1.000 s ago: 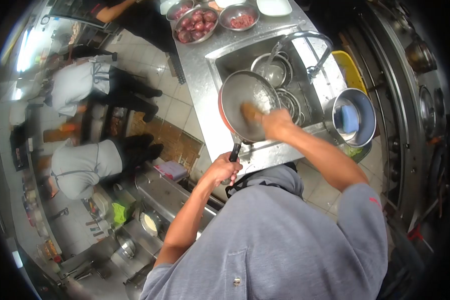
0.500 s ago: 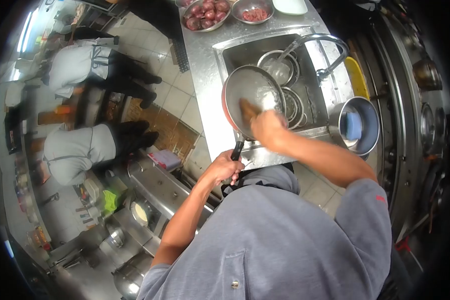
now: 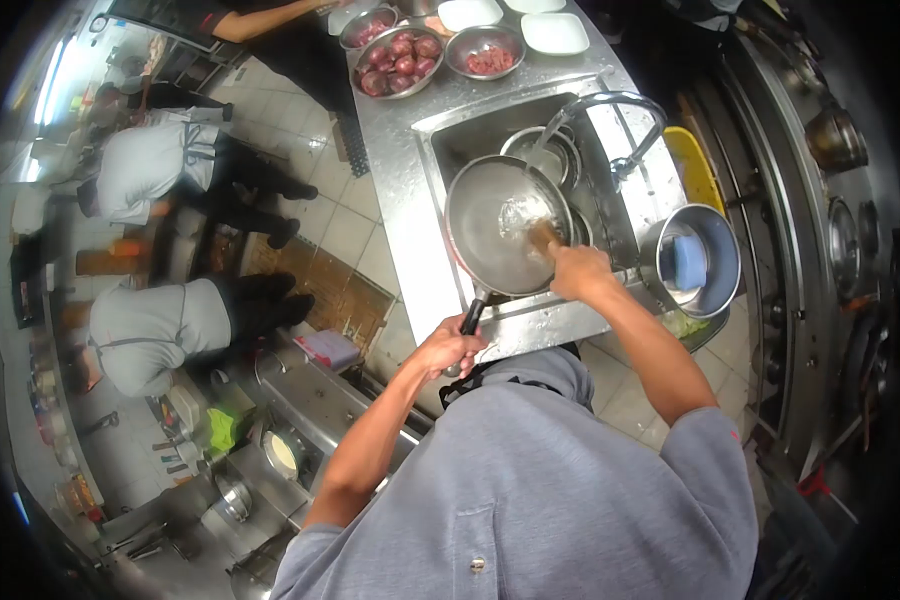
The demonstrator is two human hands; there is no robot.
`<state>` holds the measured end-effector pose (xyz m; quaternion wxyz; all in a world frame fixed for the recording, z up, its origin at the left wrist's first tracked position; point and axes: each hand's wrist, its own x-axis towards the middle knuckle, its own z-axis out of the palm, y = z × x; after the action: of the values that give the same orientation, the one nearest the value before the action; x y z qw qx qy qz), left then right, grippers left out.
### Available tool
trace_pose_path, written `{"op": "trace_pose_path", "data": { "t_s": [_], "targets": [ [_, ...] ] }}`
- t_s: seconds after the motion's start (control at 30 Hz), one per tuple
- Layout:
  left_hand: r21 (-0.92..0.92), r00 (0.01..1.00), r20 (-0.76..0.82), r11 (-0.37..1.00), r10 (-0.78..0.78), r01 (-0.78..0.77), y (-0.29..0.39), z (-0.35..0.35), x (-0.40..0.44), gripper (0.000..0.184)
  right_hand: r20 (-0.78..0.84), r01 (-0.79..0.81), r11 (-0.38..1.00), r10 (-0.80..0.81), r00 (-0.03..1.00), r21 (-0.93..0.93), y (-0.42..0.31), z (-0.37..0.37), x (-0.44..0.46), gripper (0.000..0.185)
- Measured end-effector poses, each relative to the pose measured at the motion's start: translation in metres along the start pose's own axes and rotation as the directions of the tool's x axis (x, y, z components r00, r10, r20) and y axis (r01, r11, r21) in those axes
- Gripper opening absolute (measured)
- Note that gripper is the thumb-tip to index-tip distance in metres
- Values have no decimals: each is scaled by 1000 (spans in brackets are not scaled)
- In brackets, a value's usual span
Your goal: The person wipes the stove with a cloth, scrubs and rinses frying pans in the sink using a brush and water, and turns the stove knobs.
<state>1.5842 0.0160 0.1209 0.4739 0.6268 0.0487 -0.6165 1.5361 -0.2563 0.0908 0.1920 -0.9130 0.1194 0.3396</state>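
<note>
My left hand (image 3: 449,349) is closed around the black handle of a frying pan (image 3: 490,240) with a reddish outer side. The pan is held over the sink (image 3: 450,128), its grey inside facing up and water shining in the middle. Fingers of my right hand (image 3: 582,272) are wrapped round a brown scrub brush (image 3: 543,237), which sits against the pan's right inner side; its exact shape is blurred. From the curved faucet (image 3: 642,150) water runs down behind the pan. Metal bowls (image 3: 560,152) in the sink are partly hidden by the pan.
Right of the sink stand a steel pot (image 3: 727,262) holding a blue sponge (image 3: 686,262) and a yellow container (image 3: 692,170). Bowls of red onions (image 3: 400,62) and chopped meat (image 3: 490,62) line the far counter, beside white dishes (image 3: 555,34). Other people work to the left and far side.
My right hand has swept the brush from the pan's left-middle toward its right side. The pan now lies flatter, its inside more visible. The view has shifted, showing more of the far counter.
</note>
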Motion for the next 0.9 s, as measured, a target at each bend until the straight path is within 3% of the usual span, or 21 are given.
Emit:
{"op": "trace_pose_path", "data": {
  "t_s": [0.07, 0.1, 0.17, 0.2, 0.23, 0.3, 0.33, 0.37, 0.43, 0.5, 0.57, 0.6, 0.67, 0.73, 0.77, 0.8, 0.83, 0.9],
  "targets": [
    [84, 999, 19, 996, 40, -41, -1, 4, 24, 23, -136, -219, 967, 236, 962, 132, 9, -12, 12, 79],
    [132, 997, 42, 989, 65, -70, -1, 8, 32, 23, -141, -228, 964, 246, 959, 134, 11, -16, 12, 79],
    [170, 996, 32, 981, 83, -88, 12, 16, 40, 23, -222, 7, 948, 68, 973, 320, 3, -29, 7, 82],
    [206, 995, 10, 973, 101, -101, 19, 18, 43, 22, -245, 117, 932, -31, 969, 344, 3, -28, 1, 85],
    [212, 994, 19, 971, 109, -110, 23, 18, 46, 22, -254, 112, 933, -23, 967, 343, 8, -25, -7, 85],
    [238, 988, -52, 962, 148, -132, 33, 10, 47, 22, -200, 278, 907, -223, 954, 315, 20, -23, -23, 85],
    [243, 985, -52, 959, 166, -148, 39, 7, 43, 21, -92, 216, 932, -198, 976, 290, 25, -30, -31, 83],
    [250, 983, -51, 955, 176, -158, 43, 4, 40, 21, -104, 219, 933, -198, 975, 286, 32, -31, -27, 83],
    [226, 984, -33, 960, 175, -163, 46, 1, 32, 20, -96, -56, 974, 79, 992, 219, 39, -30, -13, 83],
    [203, 986, -31, 967, 166, -156, 46, 6, 26, 20, -155, -105, 944, 159, 975, 312, 33, -32, 4, 81],
    [252, 990, -40, 960, 138, -124, 47, 14, 24, 20, -334, 29, 880, 150, 930, 473, 16, -37, 12, 82],
    [289, 988, -58, 950, 143, -121, 44, 13, 26, 20, -336, 30, 880, 150, 930, 475, 12, -31, 15, 82],
    [372, 981, -120, 923, 155, -100, 44, 8, 32, 19, -390, 406, 721, -202, 898, 561, 4, -12, 7, 86],
    [446, 967, -177, 891, 185, -88, 41, -3, 45, 21, -311, 380, 712, -234, 921, 590, 17, -12, -24, 88],
    [635, 913, -262, 769, 312, -81, 34, -13, 54, 26, -224, 354, 701, -275, 935, 619, 24, -12, -41, 91],
    [786, 837, -318, 618, 446, -31, 29, -18, 59, 32, -200, 287, 734, -207, 958, 616, 35, -5, -52, 89],
    [778, 831, -326, 627, 450, -35, 32, -19, 57, 32, -178, 220, 761, -139, 974, 611, 45, 3, -63, 88],
    [885, 730, -377, 455, 570, 102, 38, -19, 51, 41, -97, 84, 747, -27, 995, 660, 57, 6, -94, 88]
  ]
}}
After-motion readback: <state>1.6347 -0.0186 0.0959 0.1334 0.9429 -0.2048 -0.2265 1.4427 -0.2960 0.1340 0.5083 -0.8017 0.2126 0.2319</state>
